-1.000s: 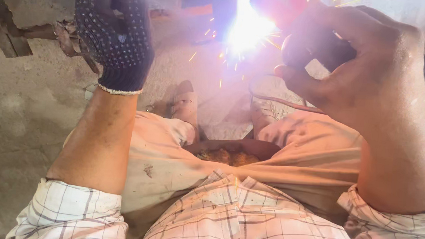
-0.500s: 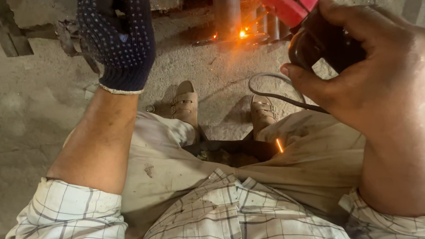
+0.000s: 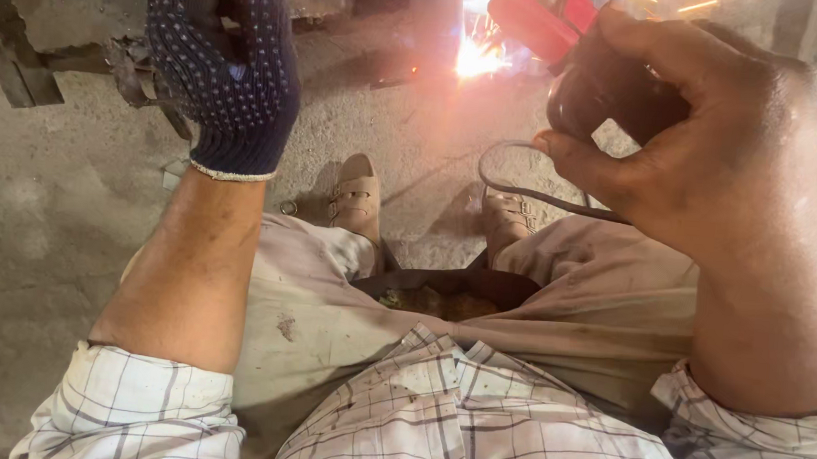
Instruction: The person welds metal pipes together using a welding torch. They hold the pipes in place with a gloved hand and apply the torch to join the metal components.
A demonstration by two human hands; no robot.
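your right hand (image 3: pixel 719 175) fingers wrapped round the red electrode holder (image 3: pixel 538 18), angled up-left toward sparks (image 3: pixel 478 57), gloved left hand (image 3: pixel 224 63) gripping a metal bracket (image 3: pixel 132 66)

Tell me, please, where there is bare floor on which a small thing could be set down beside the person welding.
The concrete floor left of the gloved left hand and forearm lies bare, below the metal bracket. Ahead, between the shoes and the sparks, it is crowded: the right hand grips the red electrode holder, its cable looping down.
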